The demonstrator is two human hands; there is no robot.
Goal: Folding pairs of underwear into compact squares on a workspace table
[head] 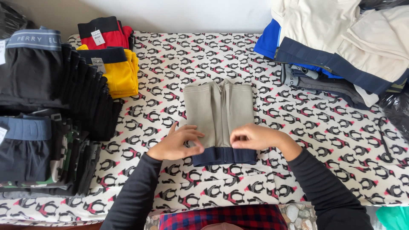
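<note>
Left hand: the left hand [178,142] lies palm-down on the near left corner of the folded garment; fingers together and curled, tips pressing the grey cloth just above the waistband; whether it pinches the cloth or only presses it cannot be told

Right hand: the right hand [251,137] rests on the near right part of the same garment; fingers bent and bunched, tips at the centre fold; a true grip cannot be told either; both arms are in dark long sleeves

Garment: grey-beige underwear [218,113] folded into a narrow upright rectangle, its two sides turned in to meet along a middle seam; it lies flat at the middle of the covered surface, directly before the person

Waistband: a navy waistband [224,156] forms the near edge of the garment, just below both hands

Surface: a white cloth with a penguin print [315,127] covers the whole work area

Left stacks: black folded underwear stacks [47,98] stand along the left edge, well apart from the hands; some with grey or blue bands

Far left: a yellow folded pile [121,74] with a dark band and a paper tag; a red folded pile [106,34] just behind it

Far right: a heap of cream and blue clothes [336,38] at the top right corner, well apart from the garment

Near edge: red-and-navy checked cloth [221,217] at the bottom, between the sleeves
</note>
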